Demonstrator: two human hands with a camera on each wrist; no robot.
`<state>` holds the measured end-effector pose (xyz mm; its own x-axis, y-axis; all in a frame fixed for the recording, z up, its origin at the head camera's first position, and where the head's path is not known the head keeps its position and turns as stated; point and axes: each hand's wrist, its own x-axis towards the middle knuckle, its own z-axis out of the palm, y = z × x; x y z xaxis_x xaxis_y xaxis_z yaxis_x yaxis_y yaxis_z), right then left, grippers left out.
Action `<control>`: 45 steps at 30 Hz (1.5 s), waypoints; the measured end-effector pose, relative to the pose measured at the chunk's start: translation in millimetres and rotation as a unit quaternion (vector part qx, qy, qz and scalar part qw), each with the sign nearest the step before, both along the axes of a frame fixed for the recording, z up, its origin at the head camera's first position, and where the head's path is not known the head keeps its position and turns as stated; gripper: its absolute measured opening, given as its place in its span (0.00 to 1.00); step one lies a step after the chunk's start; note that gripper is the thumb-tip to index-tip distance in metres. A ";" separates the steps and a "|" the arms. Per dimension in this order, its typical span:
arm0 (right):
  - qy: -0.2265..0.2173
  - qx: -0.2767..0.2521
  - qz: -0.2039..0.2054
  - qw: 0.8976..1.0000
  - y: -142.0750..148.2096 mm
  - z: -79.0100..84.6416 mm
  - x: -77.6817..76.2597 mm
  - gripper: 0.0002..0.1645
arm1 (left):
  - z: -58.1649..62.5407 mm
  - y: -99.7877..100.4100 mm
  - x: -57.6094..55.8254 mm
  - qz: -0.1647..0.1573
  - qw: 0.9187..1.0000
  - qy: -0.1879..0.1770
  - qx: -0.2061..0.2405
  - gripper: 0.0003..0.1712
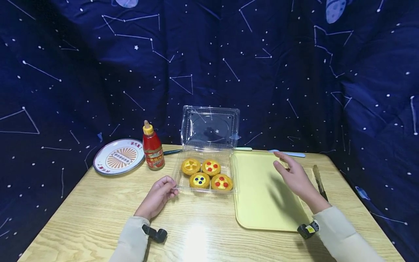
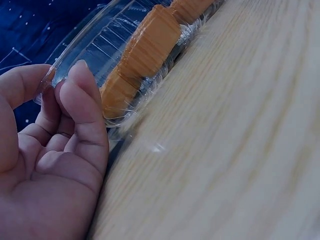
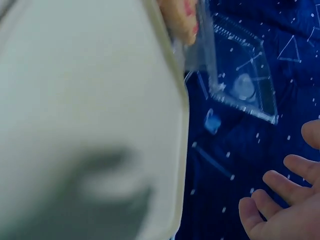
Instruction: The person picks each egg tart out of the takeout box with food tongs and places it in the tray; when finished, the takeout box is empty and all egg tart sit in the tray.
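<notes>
A clear plastic clamshell box (image 1: pixel 178 174) stands with its lid (image 1: pixel 210 127) raised at the back. Inside sit several toy egg tarts (image 1: pixel 211 167), topped with red or blue dots or yellow wedges. My left hand (image 1: pixel 158 196) pinches the box's near left corner between thumb and fingers; the left wrist view shows the rim (image 2: pixel 47 82) between them. My right hand (image 1: pixel 296 180) hovers over the right part of a pale yellow tray (image 1: pixel 262 193), fingers spread and holding nothing. In the right wrist view its shadow falls on the tray.
Left of the box stand a red sauce bottle (image 1: pixel 153 151) with a yellow cap and a white patterned plate (image 1: pixel 119 156). Behind the tray lies a blue fork (image 1: pixel 291 154). A knife with a dark handle (image 1: pixel 320 182) lies right of the tray. A starry blue curtain (image 1: pixel 209 72) hangs behind.
</notes>
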<state>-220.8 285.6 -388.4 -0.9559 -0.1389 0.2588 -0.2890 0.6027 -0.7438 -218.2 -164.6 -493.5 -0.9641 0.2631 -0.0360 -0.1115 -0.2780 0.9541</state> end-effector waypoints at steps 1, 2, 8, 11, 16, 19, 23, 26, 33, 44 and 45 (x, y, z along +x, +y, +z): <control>-0.003 0.004 -0.003 1.000 5.0 -0.4 3.0 0.33 | 0.0 -0.1 0.2 0.000 1.000 -0.001 0.001 0.05; -0.003 0.007 -0.006 1.000 10.2 -1.6 5.3 0.33 | 0.2 -0.2 0.3 0.000 1.000 -0.001 0.001 0.05; -0.013 0.047 -0.039 0.998 45.3 -12.2 16.3 0.35 | 1.5 0.2 1.4 0.000 1.000 0.001 0.002 0.04; -0.006 0.069 -0.054 0.996 61.5 -19.4 20.1 0.35 | 0.5 0.5 0.8 0.001 1.000 0.000 0.002 0.04; 0.021 0.112 -0.065 0.991 85.4 -30.8 25.7 0.36 | -1.0 0.4 -0.6 -0.002 1.000 0.004 -0.001 0.04; 0.036 0.140 -0.076 0.987 96.6 -37.9 29.5 0.37 | -1.5 0.3 -0.8 -0.003 1.000 0.007 -0.004 0.05; 0.025 0.166 -0.098 0.981 107.1 -47.3 32.9 0.43 | -1.1 0.8 -1.1 0.000 1.000 0.009 -0.008 0.05; 0.001 0.189 -0.111 0.976 113.1 -53.8 33.4 0.52 | -0.4 1.5 -0.6 0.005 1.000 0.007 -0.007 0.04; -0.082 0.230 -0.122 0.962 122.2 -60.3 31.1 0.72 | 0.6 1.9 1.6 0.007 1.000 0.005 -0.004 0.04; -0.197 0.259 -0.116 0.938 123.8 -58.6 24.2 0.81 | 0.1 2.2 1.7 0.005 1.000 0.012 0.000 0.04; -0.201 0.260 -0.117 0.937 123.6 -58.3 23.3 0.81 | 0.0 2.5 1.6 0.005 1.000 0.012 0.001 0.04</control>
<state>-197.5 409.2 -446.7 -0.9819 0.0783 -0.1725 0.1358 0.9261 -0.3521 -216.6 -162.1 -493.5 -0.9672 0.2538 -0.0122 -0.0859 -0.2812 0.9558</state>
